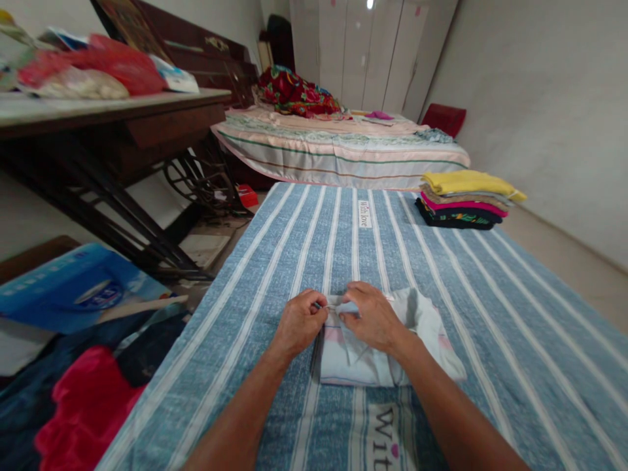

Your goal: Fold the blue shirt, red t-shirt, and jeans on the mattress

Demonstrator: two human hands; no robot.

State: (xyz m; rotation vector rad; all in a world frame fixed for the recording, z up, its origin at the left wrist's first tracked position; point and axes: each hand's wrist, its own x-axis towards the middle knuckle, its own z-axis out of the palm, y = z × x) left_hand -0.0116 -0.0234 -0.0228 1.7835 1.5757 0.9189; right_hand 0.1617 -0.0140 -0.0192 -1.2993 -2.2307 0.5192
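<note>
Head view: blue-and-white striped cloth (265, 261) spreads before me, its far patch (364, 214) reading "With love", the nearer patch (385, 432) only "Wit". On it lies a soft white garment (360, 366), folded roughly rectangular, rumpled at right. The left hand (301, 318) pinches its upper left edge; the right hand (370, 316) curves over it, though I can't tell whether it grips. Beyond, right, sits 1 folded stack (466, 199), yellow fabric uppermost.
</note>
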